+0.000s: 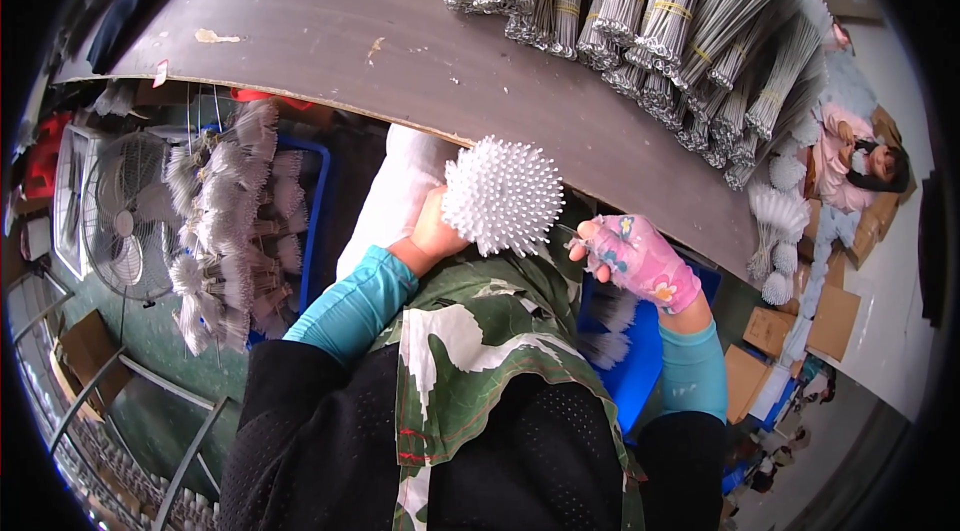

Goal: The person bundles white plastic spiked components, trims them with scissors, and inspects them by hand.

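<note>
Workshop clutter fills the head view: a long brown tabletop (330,21) curves across the upper part of the frame, and at its upper right lie many bundles of thin grey wire stems (650,11) tied with yellow bands; below the tabletop's edge, at the left, a blue crate (318,201) holds finished brushes with fuzzy grey heads (225,221), and a floor fan (125,216) stands further left; at the far right edge another person in pink (850,161) sits among cardboard boxes (835,316) and more white brush heads.

At the centre of the frame the left hand (435,231), bare below a teal sleeve, is closed around the base of a white spiky ball brush (502,195), which is held up just below the tabletop's edge, over a green patterned apron (480,351) on the lap; the right hand (640,261), in a pink flowered glove, hovers just right of the ball, fingers half curled and holding nothing that can be made out.

Judging from this, the ball is being shaped or checked; a firm grip low on the stem, turning it steadily while the gloved fingers tease the spikes evenly outward, would keep it round; squeezing the spikes themselves would probably flatten them.
</note>
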